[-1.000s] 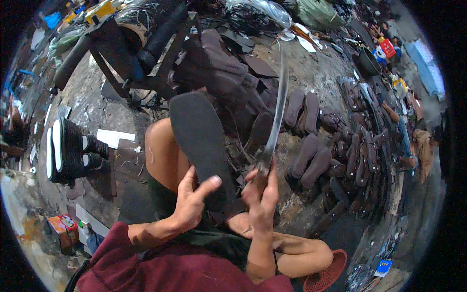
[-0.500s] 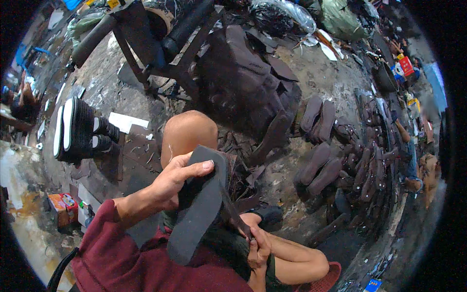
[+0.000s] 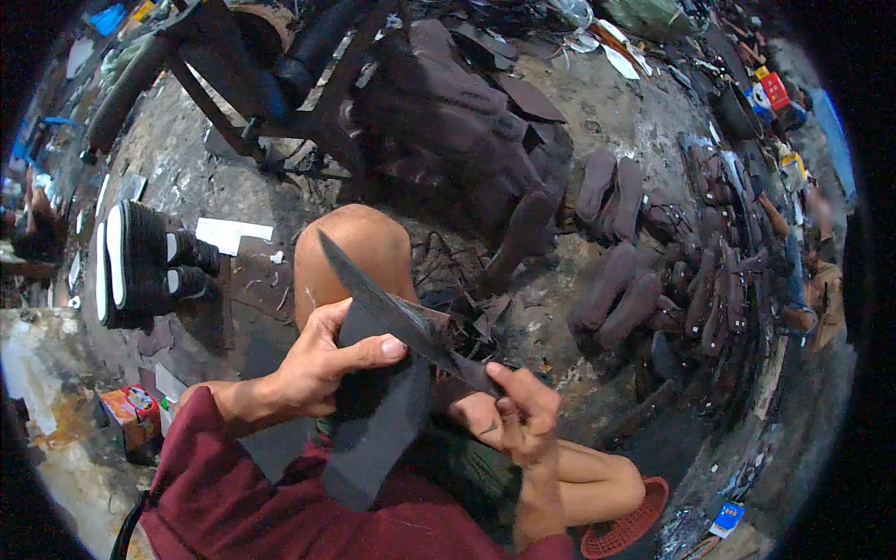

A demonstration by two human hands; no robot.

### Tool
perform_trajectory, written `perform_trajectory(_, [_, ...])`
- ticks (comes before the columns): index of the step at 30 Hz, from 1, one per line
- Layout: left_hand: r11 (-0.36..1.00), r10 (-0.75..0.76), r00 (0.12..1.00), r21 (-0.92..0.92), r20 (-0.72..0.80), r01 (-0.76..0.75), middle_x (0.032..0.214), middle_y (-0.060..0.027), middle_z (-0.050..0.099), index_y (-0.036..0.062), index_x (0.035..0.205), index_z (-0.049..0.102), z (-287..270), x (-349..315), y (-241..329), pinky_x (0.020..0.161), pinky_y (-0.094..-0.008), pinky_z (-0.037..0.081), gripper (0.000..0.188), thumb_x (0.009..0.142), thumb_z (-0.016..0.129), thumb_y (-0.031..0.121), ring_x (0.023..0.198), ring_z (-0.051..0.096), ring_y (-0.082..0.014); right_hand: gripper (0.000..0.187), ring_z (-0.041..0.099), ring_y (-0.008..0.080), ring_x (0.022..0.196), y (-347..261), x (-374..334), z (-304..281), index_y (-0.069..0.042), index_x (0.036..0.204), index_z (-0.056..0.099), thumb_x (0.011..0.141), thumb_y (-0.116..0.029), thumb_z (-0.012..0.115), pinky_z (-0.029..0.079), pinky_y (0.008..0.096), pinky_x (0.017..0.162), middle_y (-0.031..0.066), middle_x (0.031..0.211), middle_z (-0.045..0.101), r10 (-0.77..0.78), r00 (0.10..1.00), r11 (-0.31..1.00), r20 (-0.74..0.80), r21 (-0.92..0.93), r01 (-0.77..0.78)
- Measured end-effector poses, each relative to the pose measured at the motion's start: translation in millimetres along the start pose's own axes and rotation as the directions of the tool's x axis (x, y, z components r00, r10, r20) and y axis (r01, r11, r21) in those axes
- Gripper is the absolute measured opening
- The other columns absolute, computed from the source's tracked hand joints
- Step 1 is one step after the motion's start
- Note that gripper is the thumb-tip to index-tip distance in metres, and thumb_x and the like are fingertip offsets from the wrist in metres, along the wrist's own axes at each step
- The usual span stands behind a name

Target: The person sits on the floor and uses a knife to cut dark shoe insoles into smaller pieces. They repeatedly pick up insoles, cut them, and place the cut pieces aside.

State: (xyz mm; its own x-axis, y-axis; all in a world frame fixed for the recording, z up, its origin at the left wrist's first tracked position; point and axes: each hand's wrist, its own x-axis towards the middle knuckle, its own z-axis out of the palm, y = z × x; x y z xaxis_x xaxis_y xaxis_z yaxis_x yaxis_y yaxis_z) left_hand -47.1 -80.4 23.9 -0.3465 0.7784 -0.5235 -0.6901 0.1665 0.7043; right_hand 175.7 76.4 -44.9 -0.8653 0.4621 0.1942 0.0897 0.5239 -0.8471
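My left hand [image 3: 331,359] is closed on a dark grey shoe sole [image 3: 359,467], thumb flat on its face, above my lap. The sole hangs tilted, its lower end toward my maroon shirt. My right hand [image 3: 527,411] pinches the lower end of a dark, flat strip [image 3: 392,313] that tapers to a point near my raised knee. This strip lies across the sole's upper part and hides its top end. Whether the two are joined there I cannot tell. Behind them shows a small edge of a brownish piece [image 3: 437,322].
Pairs of brown soles [image 3: 611,294] lie on the floor to the right, beside rows of dark pieces. Black platform sandals [image 3: 140,266] with white soles lie at left. A dark metal stand [image 3: 289,121] and a heap of brown sheets [image 3: 457,121] are ahead.
My right hand has moved up and right with the strip, which now swings across the sole's top with its point upward. My left hand keeps its hold, slightly lower.
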Motion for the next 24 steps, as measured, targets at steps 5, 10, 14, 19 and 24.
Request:
perform_trajectory(5, [0.998, 0.063, 0.998, 0.008, -0.021, -0.063, 0.1, -0.0054, 0.067, 0.0017, 0.111, 0.062, -15.8, -1.8, -8.2, 0.083, -0.0303, 0.05, 0.032, 0.083, 0.074, 0.012, 0.091, 0.063, -0.0141, 0.047, 0.055, 0.0231, 0.057, -19.0, 42.8, -17.8, -0.017, 0.12, 0.066, 0.074, -0.022, 0.075, 0.045, 0.0366, 0.052, 0.0056, 0.069, 0.054, -0.105, 0.987, 0.976, 0.124, -0.178, 0.126])
perform_trajectory(10, [0.994, 0.086, 0.996, -0.068, 0.016, -0.085, 0.104, -0.0062, 0.067, 0.0008, 0.109, 0.063, -21.1, -0.7, -9.8, 0.088, -0.0325, 0.049, 0.032, 0.081, 0.075, 0.01, 0.097, 0.062, -0.0158, 0.043, 0.055, 0.0229, 0.058, -18.9, 47.9, -2.3, -0.02, 0.123, 0.065, 0.08, -0.02, 0.069, 0.045, 0.0369, 0.052, 0.0039, 0.072, 0.054, -0.131, 0.985, 0.976, 0.116, -0.16, 0.149])
perform_trajectory(14, [0.995, 0.056, 0.998, -0.083, -0.019, -0.057, 0.102, -0.0067, 0.067, 0.0, 0.109, 0.063, -20.0, 1.8, -11.0, 0.086, -0.0324, 0.049, 0.032, 0.081, 0.075, 0.01, 0.095, 0.063, -0.0165, 0.041, 0.054, 0.0222, 0.057, -28.9, 62.2, -11.6, -0.022, 0.124, 0.065, 0.083, -0.022, 0.068, 0.045, 0.0358, 0.051, 0.0032, 0.07, 0.052, -0.131, 0.977, 0.96, 0.169, -0.226, 0.168])
perform_trajectory(19, [0.996, 0.076, 0.997, 0.049, -0.003, -0.076, 0.1, -0.0071, 0.068, -0.0002, 0.109, 0.063, -16.7, 0.1, -11.4, 0.085, -0.0318, 0.051, 0.033, 0.082, 0.076, 0.012, 0.095, 0.064, -0.0159, 0.042, 0.053, 0.0211, 0.054, -45.2, 88.1, -17.1, -0.024, 0.127, 0.063, 0.085, -0.022, 0.066, 0.046, 0.0352, 0.05, 0.0031, 0.067, 0.05, -0.141, 0.95, 0.955, 0.279, -0.216, 0.205])
perform_trajectory(24, [0.99, 0.018, 0.999, 0.141, 0.046, -0.024, 0.101, -0.0063, 0.068, -0.0002, 0.111, 0.063, -9.5, -2.7, -6.3, 0.084, -0.0311, 0.051, 0.033, 0.084, 0.075, 0.015, 0.093, 0.064, -0.0141, 0.043, 0.056, 0.0244, 0.054, -64.5, 110.9, -42.1, -0.024, 0.13, 0.059, 0.088, -0.022, 0.064, 0.048, 0.0379, 0.051, 0.0047, 0.065, 0.05, -0.041, 0.882, 0.972, 0.47, -0.187, 0.145])
